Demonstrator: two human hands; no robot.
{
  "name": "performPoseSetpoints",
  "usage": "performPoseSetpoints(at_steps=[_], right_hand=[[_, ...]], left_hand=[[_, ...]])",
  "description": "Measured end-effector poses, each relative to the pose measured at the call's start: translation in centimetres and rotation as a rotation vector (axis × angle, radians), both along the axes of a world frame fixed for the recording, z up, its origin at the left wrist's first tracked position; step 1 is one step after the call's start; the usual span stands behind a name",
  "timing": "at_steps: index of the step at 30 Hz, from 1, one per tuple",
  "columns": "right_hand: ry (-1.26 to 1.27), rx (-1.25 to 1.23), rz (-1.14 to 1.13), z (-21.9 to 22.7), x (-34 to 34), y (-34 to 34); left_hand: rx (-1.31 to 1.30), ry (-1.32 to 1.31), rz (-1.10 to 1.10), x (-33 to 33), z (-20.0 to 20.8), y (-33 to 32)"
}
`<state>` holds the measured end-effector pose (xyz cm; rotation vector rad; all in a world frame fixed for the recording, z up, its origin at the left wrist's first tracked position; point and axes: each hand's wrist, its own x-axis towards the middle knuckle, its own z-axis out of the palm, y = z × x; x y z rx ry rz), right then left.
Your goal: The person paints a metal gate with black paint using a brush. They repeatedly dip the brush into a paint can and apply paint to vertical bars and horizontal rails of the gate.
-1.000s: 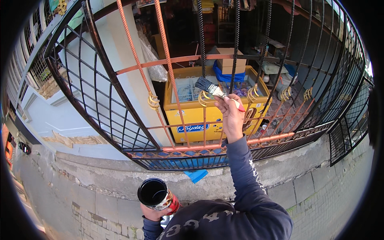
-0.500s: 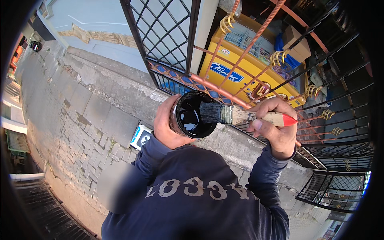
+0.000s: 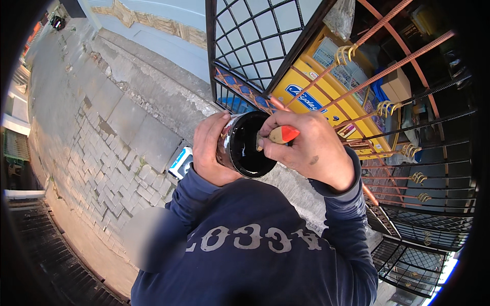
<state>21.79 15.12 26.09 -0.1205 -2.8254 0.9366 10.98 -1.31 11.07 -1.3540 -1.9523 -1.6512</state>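
Observation:
My left hand is wrapped round the side of a round paint can with dark paint inside. Over the can's right rim, my right hand grips a paintbrush by its wooden, red-tipped handle. The handle's end points up toward me, and the bristles are out of sight behind my fingers, down at the can's mouth. A metal grille stands to the right of my hands, its bars partly black and partly reddish-brown, with gold-coloured scroll ornaments.
Behind the grille stands a yellow chest freezer with a cardboard box near it. A black lattice panel rises beyond the can. Paving blocks cover the ground at left, and a white-and-blue container sits beside my left forearm.
My right hand has moved left to the can, tipping the brush from lying level across the rim to pointing down into the mouth. The view has shifted, so the grille appears further right.

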Motion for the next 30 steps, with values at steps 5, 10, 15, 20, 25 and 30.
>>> performPoseSetpoints(at_steps=[5,10,15,20,25,30], right_hand=[[-0.008,0.017,0.065,0.9,-3.2,-2.0],[-0.012,0.074,0.022,2.1,-5.1,-3.4],[-0.069,0.154,0.094,3.1,-6.0,-4.0],[-0.028,0.109,0.099,3.4,-6.7,-4.2],[-0.006,0.128,0.106,3.3,-7.0,-3.7],[0.017,0.043,0.058,3.2,-7.2,-2.4]], left_hand=[[0.014,-0.064,0.029,-2.5,-0.8,-2.1],[0.024,-0.015,0.060,-4.8,-1.4,-3.4],[0.153,-0.251,-0.031,-5.5,-2.7,-3.4],[0.119,-0.227,0.001,-6.5,-3.4,-3.6],[0.103,-0.213,0.015,-7.2,-3.5,-3.5],[0.011,-0.147,0.033,-7.8,-3.3,-3.5]])
